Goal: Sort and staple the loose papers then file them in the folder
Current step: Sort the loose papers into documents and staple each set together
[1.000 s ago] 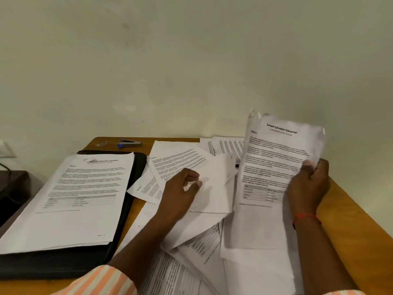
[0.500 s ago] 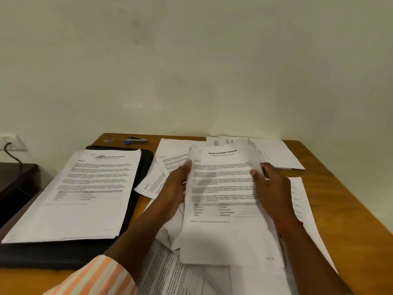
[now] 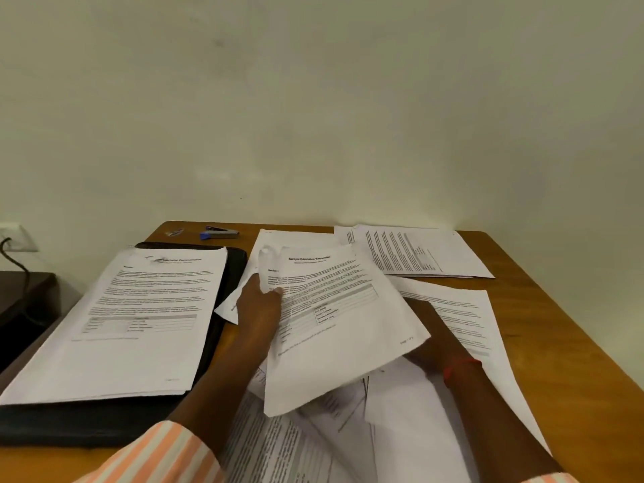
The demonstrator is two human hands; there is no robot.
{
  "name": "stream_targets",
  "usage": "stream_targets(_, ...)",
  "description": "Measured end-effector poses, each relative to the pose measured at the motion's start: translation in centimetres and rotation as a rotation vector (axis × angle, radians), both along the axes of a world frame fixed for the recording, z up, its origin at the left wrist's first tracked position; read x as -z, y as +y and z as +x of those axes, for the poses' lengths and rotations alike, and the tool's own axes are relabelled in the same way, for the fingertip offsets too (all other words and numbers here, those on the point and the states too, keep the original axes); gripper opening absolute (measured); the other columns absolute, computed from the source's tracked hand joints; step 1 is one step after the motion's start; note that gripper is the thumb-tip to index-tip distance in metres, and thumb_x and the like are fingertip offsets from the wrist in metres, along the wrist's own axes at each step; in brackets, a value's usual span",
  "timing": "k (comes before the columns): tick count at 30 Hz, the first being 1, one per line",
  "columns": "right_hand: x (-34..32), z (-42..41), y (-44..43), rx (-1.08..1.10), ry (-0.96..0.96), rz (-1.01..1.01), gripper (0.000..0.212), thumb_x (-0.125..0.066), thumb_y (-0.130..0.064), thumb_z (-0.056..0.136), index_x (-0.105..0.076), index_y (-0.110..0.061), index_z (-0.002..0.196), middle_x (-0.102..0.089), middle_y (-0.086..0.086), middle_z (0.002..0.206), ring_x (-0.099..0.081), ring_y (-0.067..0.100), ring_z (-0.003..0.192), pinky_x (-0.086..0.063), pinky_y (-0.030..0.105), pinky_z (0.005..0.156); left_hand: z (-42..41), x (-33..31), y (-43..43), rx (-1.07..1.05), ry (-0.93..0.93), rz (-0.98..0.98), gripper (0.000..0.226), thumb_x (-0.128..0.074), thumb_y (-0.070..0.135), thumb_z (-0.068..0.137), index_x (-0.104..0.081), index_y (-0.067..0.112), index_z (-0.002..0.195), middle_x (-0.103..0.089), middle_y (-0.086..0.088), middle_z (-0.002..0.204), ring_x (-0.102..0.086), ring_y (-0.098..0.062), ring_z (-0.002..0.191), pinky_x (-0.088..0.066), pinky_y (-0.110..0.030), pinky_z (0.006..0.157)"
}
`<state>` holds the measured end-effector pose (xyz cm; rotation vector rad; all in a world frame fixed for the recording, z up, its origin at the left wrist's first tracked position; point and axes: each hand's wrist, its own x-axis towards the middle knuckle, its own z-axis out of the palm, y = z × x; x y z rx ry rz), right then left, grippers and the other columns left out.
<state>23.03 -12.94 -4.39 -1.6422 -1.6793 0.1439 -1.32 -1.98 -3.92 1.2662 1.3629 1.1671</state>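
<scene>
**Hands hold a printed sheet over a paper-strewn table**

A person's two arms reach in from the bottom of the frame over a wooden table set against a plain pale wall.

At centre, the left hand grips the left edge of a printed sheet, thumb curled on top. The sheet is tilted, its lower right corner pointing toward the right of the frame. That corner covers most of the right hand, so I cannot tell how its fingers lie. A red thread circles the right wrist. A striped sleeve shows at the bottom left.

Loose papers lie overlapping beneath the sheet and both arms, filling the bottom centre. Another page lies flat at right centre, and more pages lie at the upper right of the table.

At left, a black folder lies flat with a neat stack of printed pages on top. Above it, near the table's far edge, lies a stapler, well apart from both hands.

At the far left edge are a wall socket with a dark cable and a dark cabinet.
</scene>
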Motion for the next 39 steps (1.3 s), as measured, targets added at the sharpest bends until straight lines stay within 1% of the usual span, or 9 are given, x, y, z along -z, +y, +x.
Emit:
stream_targets(2,0.3,0.7,0.4,0.023,0.078,-0.079,0.023,-0.054,-0.024,0.096,-0.062,-0.017,0.077,-0.066,-0.005,0.071,-0.052,0.0,0.07,-0.048,0.034,0.067,-0.3,0.0,0.2,-0.024,0.108,0.023,0.033,-0.055,0.01,0.101,-0.054,0.013,0.134,-0.059,0.0,0.119,-0.057,-0.019,0.107,-0.046,-0.033,0.086)
stream_targets(5,0.0,0.8,0.6,0.116,0.188,-0.072,0.036,-0.056,-0.022,0.1,-0.057,-0.009,0.067,-0.057,-0.003,0.06,-0.045,0.005,0.055,-0.034,0.024,0.055,-0.6,0.3,0.4,0.012,0.24,0.048,0.031,-0.055,0.01,0.099,-0.056,0.016,0.13,-0.064,-0.005,0.122,-0.059,-0.02,0.101,-0.05,-0.035,0.083)
stream_targets(12,0.1,3.9,4.9,0.37,0.112,-0.106,0.012,-0.067,-0.006,0.088,-0.068,-0.018,0.091,-0.071,0.002,0.094,-0.067,0.021,0.091,-0.053,0.031,0.08,-0.6,0.9,0.6,0.039,0.301,0.044,0.028,-0.056,0.011,0.099,-0.057,0.017,0.126,-0.064,-0.002,0.113,-0.057,-0.017,0.091,-0.047,-0.028,0.069)
stream_targets(18,-1.2,6.9,11.2,0.308,-0.168,-0.409,0.055,-0.073,-0.025,0.088,-0.055,-0.018,0.14,-0.055,0.015,0.139,-0.048,0.034,0.132,-0.038,0.041,0.112,-0.7,1.5,1.1,0.046,0.323,0.05,0.023,-0.056,0.01,0.098,-0.056,0.02,0.119,-0.057,0.006,0.102,-0.053,-0.008,0.08,-0.04,-0.019,0.058)
stream_targets(26,-0.4,6.0,12.3,0.312,-0.553,-0.255,0.031,-0.053,-0.016,0.096,-0.072,-0.019,0.12,-0.063,0.011,0.109,-0.062,0.034,0.106,-0.054,0.041,0.082,-0.7,1.8,1.1,0.051,0.261,0.056,0.021,-0.055,0.012,0.098,-0.052,0.029,0.111,-0.061,0.007,0.102,-0.057,-0.005,0.078,-0.045,-0.021,0.059)
stream_targets(31,-3.5,0.5,11.1,0.277,-0.359,-0.185,0.016,-0.055,-0.001,0.084,-0.069,-0.008,0.084,-0.053,0.015,0.095,-0.063,0.039,0.086,-0.047,0.036,0.069,-0.4,1.6,0.7,0.046,0.23,0.099,0.02,-0.055,0.017,0.101,-0.053,0.028,0.117,-0.062,0.008,0.108,-0.062,-0.01,0.086,-0.048,-0.021,0.061)
stream_targets(35,-6.1,-6.1,8.3,0.006,-0.008,-0.391,0.029,-0.065,-0.029,0.093,-0.073,-0.002,0.087,-0.071,0.015,0.083,-0.068,0.027,0.076,-0.046,0.024,0.064,-0.2,1.5,0.5,0.042,0.238,0.114,0.019,-0.057,0.022,0.101,-0.052,0.03,0.117,-0.061,0.01,0.105,-0.062,-0.009,0.084,-0.046,-0.019,0.058)
stream_targets(37,-6.8,-8.0,6.5,-0.112,0.454,-0.473,0.043,-0.062,-0.045,0.097,-0.072,-0.003,0.093,-0.073,0.017,0.083,-0.071,0.033,0.067,-0.058,0.036,0.07,-0.3,1.6,0.3,0.043,0.221,0.123,0.017,-0.057,0.023,0.101,-0.051,0.031,0.115,-0.061,0.011,0.103,-0.064,-0.009,0.084,-0.047,-0.02,0.059)
stream_targets(39,-6.1,-7.4,5.7,-0.029,0.451,-0.342,0.03,-0.061,-0.036,0.099,-0.071,-0.008,0.103,-0.073,0.014,0.094,-0.072,0.037,0.083,-0.06,0.051,0.082,-0.3,1.6,0.3,0.049,0.19,0.118,0.017,-0.057,0.023,0.101,-0.051,0.031,0.115,-0.061,0.012,0.101,-0.062,-0.007,0.082,-0.047,-0.021,0.06)
